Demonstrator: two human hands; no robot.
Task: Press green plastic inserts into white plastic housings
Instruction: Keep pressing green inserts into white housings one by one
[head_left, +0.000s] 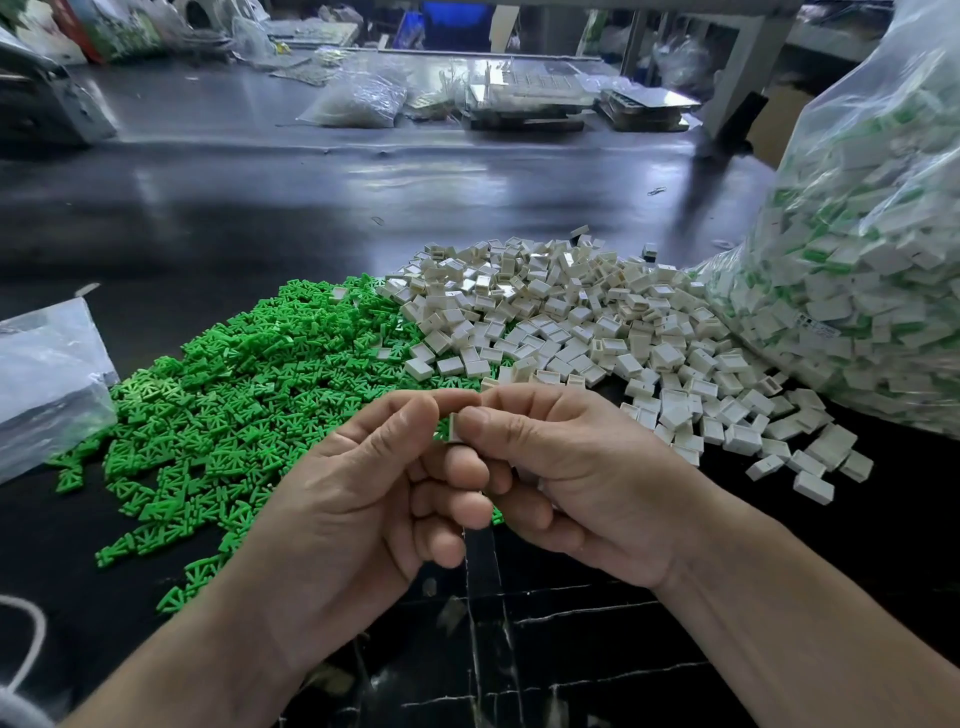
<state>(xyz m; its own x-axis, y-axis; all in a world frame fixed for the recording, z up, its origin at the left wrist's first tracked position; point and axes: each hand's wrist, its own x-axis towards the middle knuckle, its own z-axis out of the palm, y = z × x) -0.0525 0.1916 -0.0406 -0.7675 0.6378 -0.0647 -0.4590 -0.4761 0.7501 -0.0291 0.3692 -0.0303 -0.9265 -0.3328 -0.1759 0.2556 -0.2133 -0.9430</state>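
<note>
Right hand (561, 467): pinching the housing (455, 429) between thumb and forefinger, with the other fingers curling underneath.
Left hand (363, 493): curling in and pinching the housing from its left side. Whether an insert is sitting under those fingertips cannot be told.
Housing: hanging in the air where the two thumbs are meeting. Only a narrow white edge is showing, standing roughly upright in the view.
Key relation: both hands are touching the housing, neither one nearer. Its long edge is running up and down between them, so the press looks to be going sideways, left hand toward right.
Pose: both palms are facing inward, with the forearms coming up from the lower corners.
Green pile (234, 405): lying left of and beyond the housing, nearer the left hand.
White pile (597, 332): lying beyond and right of the housing, nearer the right hand and touching the green pile.
Bag (857, 234): bulging well right of the housing, carrying white pieces with green showing, probably finished ones.
Table (311, 208): stretching dark and glossy beyond the housing, under both piles.
</note>
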